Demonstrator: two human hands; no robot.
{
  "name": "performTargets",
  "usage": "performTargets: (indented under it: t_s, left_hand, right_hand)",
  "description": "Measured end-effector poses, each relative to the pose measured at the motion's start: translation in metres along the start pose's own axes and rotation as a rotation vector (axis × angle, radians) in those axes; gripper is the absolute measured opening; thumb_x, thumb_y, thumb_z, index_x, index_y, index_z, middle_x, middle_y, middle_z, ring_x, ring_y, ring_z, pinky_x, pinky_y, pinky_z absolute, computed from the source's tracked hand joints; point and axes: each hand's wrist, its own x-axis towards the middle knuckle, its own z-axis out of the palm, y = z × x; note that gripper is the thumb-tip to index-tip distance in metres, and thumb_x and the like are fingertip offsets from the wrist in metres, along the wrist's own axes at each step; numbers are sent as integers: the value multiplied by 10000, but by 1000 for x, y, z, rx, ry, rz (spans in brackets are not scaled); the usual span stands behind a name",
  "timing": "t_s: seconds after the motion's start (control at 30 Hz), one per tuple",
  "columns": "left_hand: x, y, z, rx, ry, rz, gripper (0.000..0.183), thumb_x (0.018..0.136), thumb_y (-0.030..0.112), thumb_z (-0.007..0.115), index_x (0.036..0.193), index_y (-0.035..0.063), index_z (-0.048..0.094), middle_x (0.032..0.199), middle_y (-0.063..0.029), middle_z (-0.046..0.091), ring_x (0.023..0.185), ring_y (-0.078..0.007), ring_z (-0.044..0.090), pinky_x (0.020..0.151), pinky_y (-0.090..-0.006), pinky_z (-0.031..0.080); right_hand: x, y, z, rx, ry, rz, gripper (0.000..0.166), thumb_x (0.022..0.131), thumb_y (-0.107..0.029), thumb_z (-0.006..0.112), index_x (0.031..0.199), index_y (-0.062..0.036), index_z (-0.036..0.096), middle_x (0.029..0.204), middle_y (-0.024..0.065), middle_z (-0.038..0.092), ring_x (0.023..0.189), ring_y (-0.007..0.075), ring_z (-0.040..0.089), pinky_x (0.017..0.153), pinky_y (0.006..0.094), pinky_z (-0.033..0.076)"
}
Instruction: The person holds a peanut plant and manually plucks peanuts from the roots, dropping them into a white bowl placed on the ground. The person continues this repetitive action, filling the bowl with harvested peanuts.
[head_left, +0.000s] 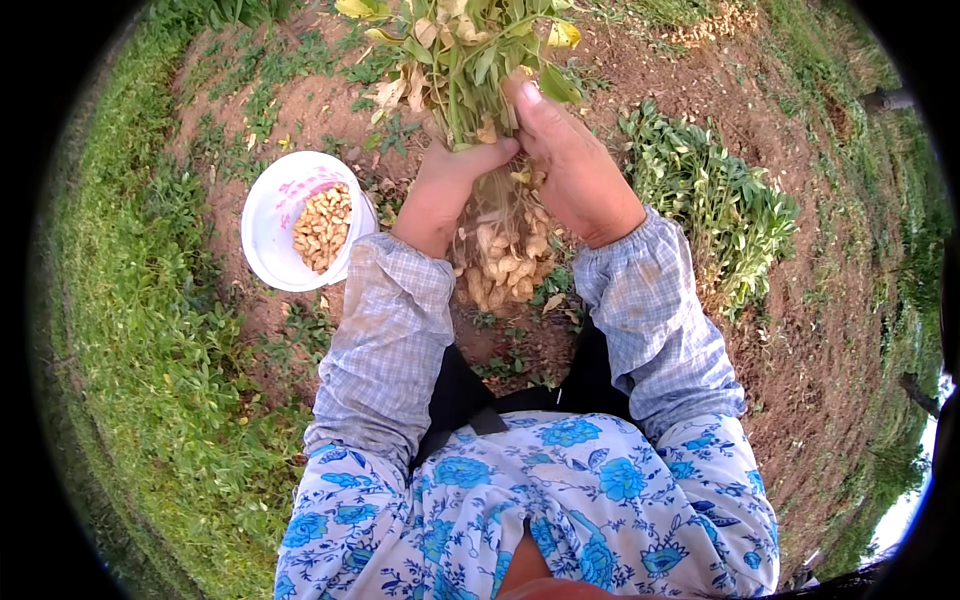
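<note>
A bunch of peanut plants (469, 71) hangs in front of me, its leaves at the top and its cluster of peanut pods (502, 262) towards my body. My left hand (457, 176) grips the stems, its thumb laid across them. From the other side my right hand (559, 150) is closed around the same bunch, thumb pointing up along the leaves. Most fingers of both hands are hidden behind the plants. A white plastic bucket (270, 217), tilted in the view, stands left of my left hand, with loose peanuts (324, 229) inside.
A pile of pulled peanut plants (709, 195) lies on the soil at the right. Dense green plants (165, 375) grow along the left side. Bare reddish soil (795, 360) with small weeds spreads around. Scattered pale pods or debris (712, 30) lie at the upper right.
</note>
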Motion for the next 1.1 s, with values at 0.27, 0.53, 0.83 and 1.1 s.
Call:
performTargets:
  t_s: [0.27,0.53,0.83,1.1]
  left_hand:
    - [-6,8,-24,-342,-47,-139,368,874,150,637,1203,-2,574,1043,-121,681,886,-217,686,765,-361,586]
    - [-3,13,-29,-320,47,-99,340,851,136,676,1152,-5,602,980,-98,685,808,-200,687,672,-341,591]
    - [7,2,-31,-218,108,10,353,798,139,734,1109,12,629,962,-83,686,831,-179,677,703,-321,560]
    - [2,8,-31,-316,43,-44,308,885,161,630,1140,-10,601,1007,-125,698,856,-220,703,764,-357,596]
  right_hand:
    - [-2,-26,-24,-91,148,-154,412,1010,-321,494,1209,31,568,1104,139,646,1009,212,643,898,329,509]
    - [-31,-3,-33,-666,-105,-204,263,903,-235,669,1051,-20,647,982,76,663,864,204,638,774,325,508]
    - [-40,6,-19,-1091,-141,-238,321,820,-261,725,1023,-31,630,979,146,608,906,351,623,760,416,508]
    - [-36,7,-24,-1059,69,-140,243,835,-181,711,987,-26,603,802,135,642,728,388,627,664,403,511]
